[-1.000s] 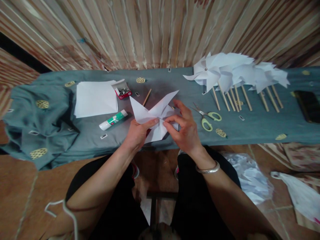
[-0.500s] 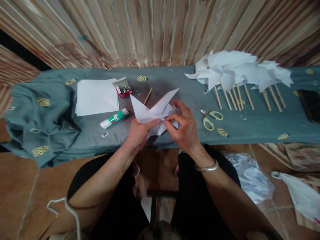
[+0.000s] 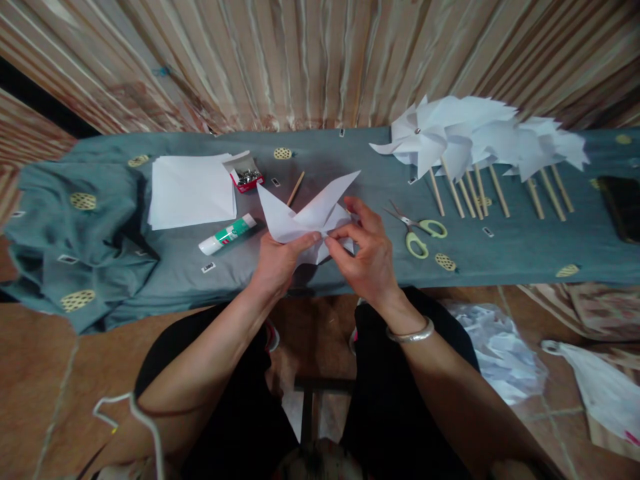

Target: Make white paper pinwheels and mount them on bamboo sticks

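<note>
A white paper pinwheel (image 3: 320, 207) with pointed blades is held above the near half of the table. My left hand (image 3: 283, 257) is closed on its left side, the thumb pressing close to the centre. My right hand (image 3: 363, 247) pinches at the centre with thumb and index finger; whether a small pin sits between them I cannot make out. Just behind the pinwheel lies a thin wooden stick (image 3: 296, 189), its near end hidden by the paper. A glue stick (image 3: 227, 235) lies left of my left hand, and green-handled scissors (image 3: 417, 230) lie right of my right hand.
A stack of white paper (image 3: 193, 192) and a small red box of metal pins (image 3: 247, 179) are at the left. Several finished pinwheels (image 3: 470, 137) on sticks lie at the back right. A dark phone (image 3: 620, 207) is at the far right. Bunched cloth (image 3: 85, 233) covers the left end.
Both hands keep their hold at the pinwheel's centre. The paper has tilted slightly, and the view has shifted a little.
</note>
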`<action>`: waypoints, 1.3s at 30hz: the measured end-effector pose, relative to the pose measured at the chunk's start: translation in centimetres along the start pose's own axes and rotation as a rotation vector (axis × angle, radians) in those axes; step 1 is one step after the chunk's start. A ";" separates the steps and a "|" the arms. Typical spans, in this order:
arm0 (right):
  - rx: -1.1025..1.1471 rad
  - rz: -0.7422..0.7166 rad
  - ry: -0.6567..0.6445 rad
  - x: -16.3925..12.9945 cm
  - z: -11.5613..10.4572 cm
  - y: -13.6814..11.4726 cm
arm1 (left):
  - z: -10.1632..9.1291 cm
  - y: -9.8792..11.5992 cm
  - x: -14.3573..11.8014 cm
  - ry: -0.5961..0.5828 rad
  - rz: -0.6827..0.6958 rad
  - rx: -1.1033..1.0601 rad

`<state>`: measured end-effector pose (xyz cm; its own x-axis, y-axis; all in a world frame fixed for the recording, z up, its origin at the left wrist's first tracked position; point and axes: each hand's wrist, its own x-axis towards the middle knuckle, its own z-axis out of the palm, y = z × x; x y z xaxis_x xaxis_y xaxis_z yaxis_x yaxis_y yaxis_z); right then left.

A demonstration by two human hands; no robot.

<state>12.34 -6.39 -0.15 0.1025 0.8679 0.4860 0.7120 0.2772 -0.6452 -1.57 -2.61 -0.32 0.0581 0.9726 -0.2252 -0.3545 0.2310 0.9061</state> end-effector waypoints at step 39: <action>-0.095 0.207 -0.195 0.7 -2.4 7.4 | -1.4 2.7 1.0 0.106 0.066 0.005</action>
<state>19.34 -4.73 -3.19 0.1229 0.9674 0.2214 0.7525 0.0546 -0.6563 -3.82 -1.00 1.41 -0.0637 0.9774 -0.2015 -0.3492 0.1673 0.9220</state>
